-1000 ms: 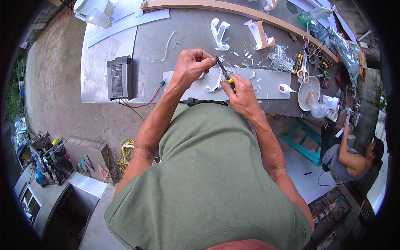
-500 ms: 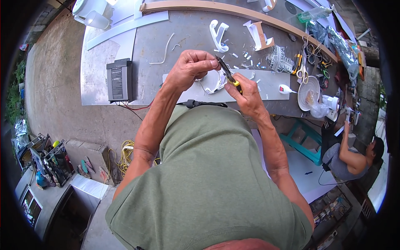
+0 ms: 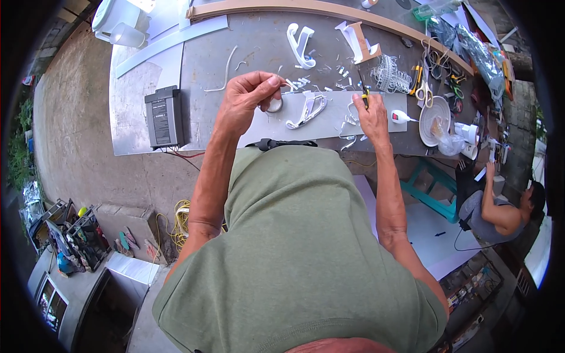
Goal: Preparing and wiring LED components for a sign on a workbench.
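Note:
My left hand (image 3: 248,101) is raised over the table's front edge, thumb and forefinger pinched on a thin wire end (image 3: 288,84). A small roll of tape (image 3: 275,106) shows just beside those fingers. My right hand (image 3: 372,119) is closed around black-and-yellow pliers (image 3: 365,99), their dark tip pointing away from me. Between the hands, a white curved letter-shaped piece (image 3: 307,112) rests on a pale flat strip (image 3: 335,120). Short white bits and thin wires (image 3: 348,128) lie near my right hand.
Two more white shaped pieces, one curved (image 3: 301,46) and one with brown backing (image 3: 359,44), lie farther back. A black power box (image 3: 165,117) sits at left. Coiled light strips (image 3: 391,75), scissors (image 3: 424,91) and a white basket (image 3: 434,120) occupy the right. Another person (image 3: 497,215) sits at far right.
My right hand has moved right with the pliers, away from my left hand. My left hand has shifted slightly left. The white piece between them now shows more fully.

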Demonstrator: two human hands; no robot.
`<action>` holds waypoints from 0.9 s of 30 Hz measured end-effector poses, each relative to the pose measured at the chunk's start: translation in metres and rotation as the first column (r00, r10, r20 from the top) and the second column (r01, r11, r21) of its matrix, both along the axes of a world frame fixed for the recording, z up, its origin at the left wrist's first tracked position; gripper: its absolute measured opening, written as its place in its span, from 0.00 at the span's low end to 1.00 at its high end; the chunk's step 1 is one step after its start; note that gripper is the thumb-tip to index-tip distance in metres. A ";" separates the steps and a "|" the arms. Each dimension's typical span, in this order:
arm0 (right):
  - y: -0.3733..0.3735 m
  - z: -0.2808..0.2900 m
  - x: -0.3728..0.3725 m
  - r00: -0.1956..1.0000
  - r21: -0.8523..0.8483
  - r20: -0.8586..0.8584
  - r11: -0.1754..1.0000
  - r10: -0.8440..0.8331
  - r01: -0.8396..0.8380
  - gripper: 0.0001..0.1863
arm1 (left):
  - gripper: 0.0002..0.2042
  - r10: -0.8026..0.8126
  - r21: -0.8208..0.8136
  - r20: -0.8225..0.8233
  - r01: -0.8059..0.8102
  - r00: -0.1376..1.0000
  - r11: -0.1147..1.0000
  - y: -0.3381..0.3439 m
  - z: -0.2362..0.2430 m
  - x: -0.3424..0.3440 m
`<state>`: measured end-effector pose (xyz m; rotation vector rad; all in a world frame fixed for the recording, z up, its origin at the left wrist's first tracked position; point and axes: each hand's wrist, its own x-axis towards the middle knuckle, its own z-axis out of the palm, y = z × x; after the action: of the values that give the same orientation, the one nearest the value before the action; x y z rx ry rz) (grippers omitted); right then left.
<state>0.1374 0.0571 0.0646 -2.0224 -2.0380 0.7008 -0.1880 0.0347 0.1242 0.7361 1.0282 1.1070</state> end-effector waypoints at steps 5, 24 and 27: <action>-0.021 -0.038 0.020 0.968 -0.018 0.230 0.994 -0.098 0.105 0.29 | 0.09 -0.062 -0.012 0.010 0.062 0.998 0.998 0.000 -0.006 0.004; -0.043 -0.049 0.019 0.898 0.173 0.360 0.964 -0.255 0.204 0.25 | 0.11 -0.160 -0.037 -0.106 0.157 0.981 0.987 0.009 -0.002 0.018; -0.038 0.013 -0.021 0.949 0.246 -0.306 0.957 -0.071 0.151 0.13 | 0.09 -0.224 -0.069 -0.049 0.221 0.973 0.973 0.008 -0.004 0.016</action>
<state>0.1165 0.0189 0.0772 -1.7472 -1.7292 0.6237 -0.1721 0.0430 0.1205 0.8140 0.9971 0.8611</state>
